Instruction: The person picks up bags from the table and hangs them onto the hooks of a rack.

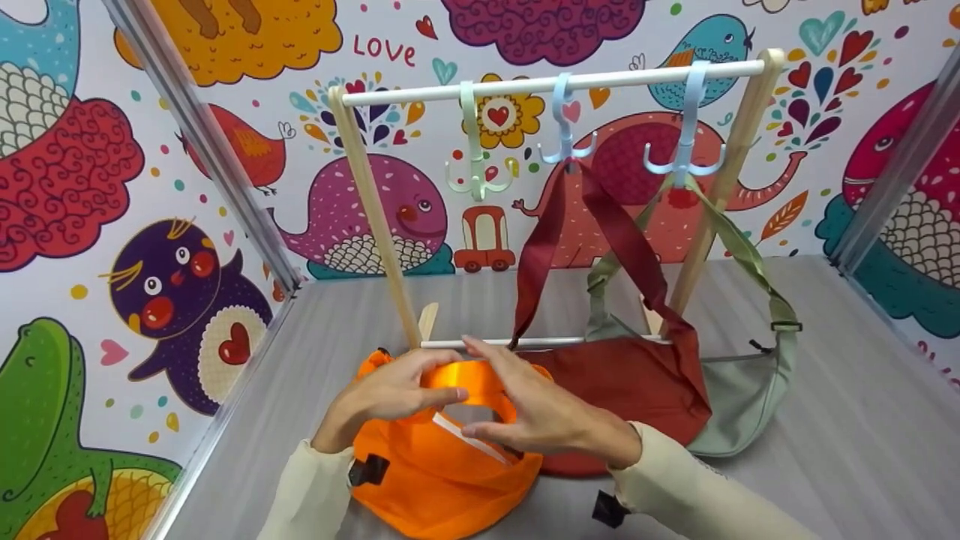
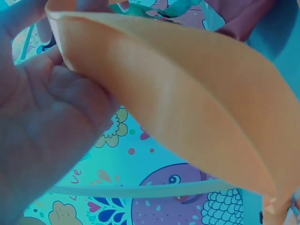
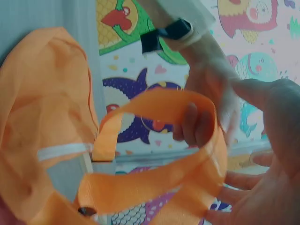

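Note:
An orange bag (image 1: pixel 442 487) with a wide strap (image 1: pixel 463 375) lies at the front of the floor, its strap lifted into a loop above it. My left hand (image 1: pixel 382 390) grips the strap from the left; in the right wrist view its fingers (image 3: pixel 190 126) curl inside the loop. On the loop's other side my right hand (image 1: pixel 547 405) has its fingers spread, fingertips close against the strap's outer face and thumb apart. The strap (image 2: pixel 164 103) stretches wide across the left wrist view, its upper end at the left hand (image 2: pixel 51 117).
Behind stands a wooden rack with a white rail (image 1: pixel 600 77). A green hook (image 1: pixel 472 142) carries nothing. From a blue hook (image 1: pixel 564 127) hangs a dark red bag (image 1: pixel 630 382); another blue hook (image 1: pixel 684 135) carries a grey-green bag (image 1: pixel 750 405). Patterned walls (image 1: pixel 172 300) enclose the floor.

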Demonstrator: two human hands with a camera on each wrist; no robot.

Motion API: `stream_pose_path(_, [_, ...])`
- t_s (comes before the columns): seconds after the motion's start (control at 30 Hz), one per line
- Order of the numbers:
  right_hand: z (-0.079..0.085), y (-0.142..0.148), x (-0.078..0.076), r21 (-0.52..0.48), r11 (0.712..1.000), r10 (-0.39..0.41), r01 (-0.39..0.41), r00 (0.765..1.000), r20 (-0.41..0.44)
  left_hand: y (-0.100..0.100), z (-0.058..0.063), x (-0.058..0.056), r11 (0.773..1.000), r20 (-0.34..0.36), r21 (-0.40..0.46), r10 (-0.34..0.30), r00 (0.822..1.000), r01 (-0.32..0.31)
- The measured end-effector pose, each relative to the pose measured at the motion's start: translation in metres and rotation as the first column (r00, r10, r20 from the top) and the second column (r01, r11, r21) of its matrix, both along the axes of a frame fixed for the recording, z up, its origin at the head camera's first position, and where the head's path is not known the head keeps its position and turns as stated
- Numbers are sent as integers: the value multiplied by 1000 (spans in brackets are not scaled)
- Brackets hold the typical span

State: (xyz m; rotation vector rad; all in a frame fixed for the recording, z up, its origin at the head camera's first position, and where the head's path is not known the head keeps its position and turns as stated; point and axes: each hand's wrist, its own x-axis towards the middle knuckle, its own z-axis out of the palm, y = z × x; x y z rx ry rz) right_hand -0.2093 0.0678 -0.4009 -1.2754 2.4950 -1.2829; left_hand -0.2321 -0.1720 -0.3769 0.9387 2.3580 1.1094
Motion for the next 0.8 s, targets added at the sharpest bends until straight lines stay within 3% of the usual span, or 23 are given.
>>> stream_pose_path(0.27, [6,-13,-6,-29,999,-44,40,989,-138,7,13,5,1000,-46,29,1,999,1])
stream_pose_path(0.43, [14,-14,-9,-91,996,-22,12,995,-102,7,19,9,998,-65,52,24,998,-21])
stream_pose_path(0.57, [22,-12,-8,-88,995,-47,41,997,-68,5,22,11,997,-48,53,55,997,-53])
stream_pose_path(0.8, [32,-13,-7,-103,993,-75,64,991,-112,2,25,13,992,-47,55,116,992,-113])
